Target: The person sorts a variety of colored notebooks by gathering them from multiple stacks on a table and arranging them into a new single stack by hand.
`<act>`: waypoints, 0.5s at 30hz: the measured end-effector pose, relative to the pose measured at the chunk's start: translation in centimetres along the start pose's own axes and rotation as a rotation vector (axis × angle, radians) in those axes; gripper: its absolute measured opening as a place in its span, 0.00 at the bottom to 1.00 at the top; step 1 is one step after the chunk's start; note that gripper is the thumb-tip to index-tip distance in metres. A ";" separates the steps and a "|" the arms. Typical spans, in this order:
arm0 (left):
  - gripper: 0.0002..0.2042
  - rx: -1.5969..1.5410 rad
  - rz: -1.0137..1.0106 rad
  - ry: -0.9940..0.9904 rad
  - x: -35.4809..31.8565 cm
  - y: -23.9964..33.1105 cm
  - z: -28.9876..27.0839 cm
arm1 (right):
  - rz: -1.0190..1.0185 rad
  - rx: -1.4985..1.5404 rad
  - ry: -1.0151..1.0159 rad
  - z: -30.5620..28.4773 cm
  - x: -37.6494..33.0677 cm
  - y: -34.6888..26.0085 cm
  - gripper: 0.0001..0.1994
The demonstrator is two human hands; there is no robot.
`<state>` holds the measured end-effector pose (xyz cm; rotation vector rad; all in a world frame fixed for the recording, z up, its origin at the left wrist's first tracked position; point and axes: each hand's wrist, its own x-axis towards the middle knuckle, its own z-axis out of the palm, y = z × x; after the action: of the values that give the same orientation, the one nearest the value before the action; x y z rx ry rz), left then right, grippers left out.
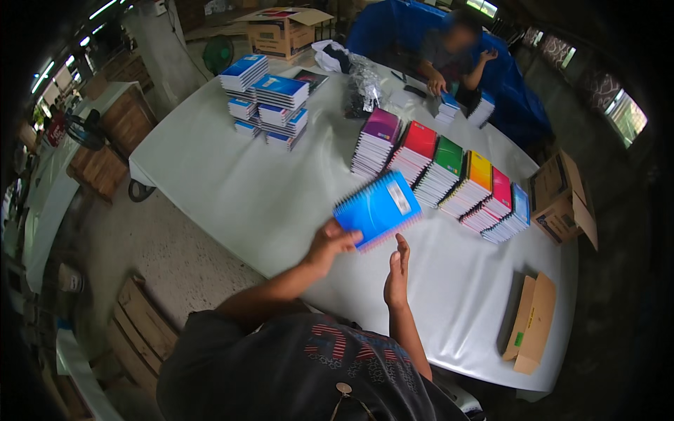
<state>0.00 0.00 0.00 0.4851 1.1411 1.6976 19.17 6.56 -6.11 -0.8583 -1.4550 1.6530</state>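
Observation:
My left hand (pixel 335 240) grips blue spiral notebooks (pixel 375 209) by their near-left corner, thumb on top. They look like a small bundle, with dark coils along the far edge and pinkish coils along the near one; how many there are I cannot tell. A white label sits on the top cover. Just below the bundle's near right corner, my right hand (pixel 397 274) is held upright with fingers stretched out, apart from it. Beyond the bundle runs a row of notebook stacks: purple (pixel 382 126), red (pixel 420 137), green (pixel 447 158), yellow (pixel 479 170), pink (pixel 500 188) and blue (pixel 519 203).
More blue notebooks (pixel 281 90) are piled at the far left of the white-covered table (pixel 210 189). An open carton (pixel 554 193) stands at right, near a small open box (pixel 530 323). Across the table, a person (pixel 449 63) handles notebooks beside crumpled clear plastic (pixel 364 81).

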 end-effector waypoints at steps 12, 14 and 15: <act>0.29 -0.228 0.018 0.309 20.2 23.5 -12.0 | -0.260 -1.138 0.302 5.1 -4.3 8.0 0.29; 0.27 -0.210 0.005 0.329 22.7 25.1 -13.9 | -0.228 -1.124 0.324 5.2 -4.2 8.1 0.28; 0.25 -0.190 0.020 0.321 23.6 25.8 -15.1 | -0.206 -1.110 0.325 5.3 -4.0 8.2 0.27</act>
<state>-34.48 12.28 10.59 0.1072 1.1857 1.9259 15.64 -0.03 -13.59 -1.3932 -2.1007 0.4056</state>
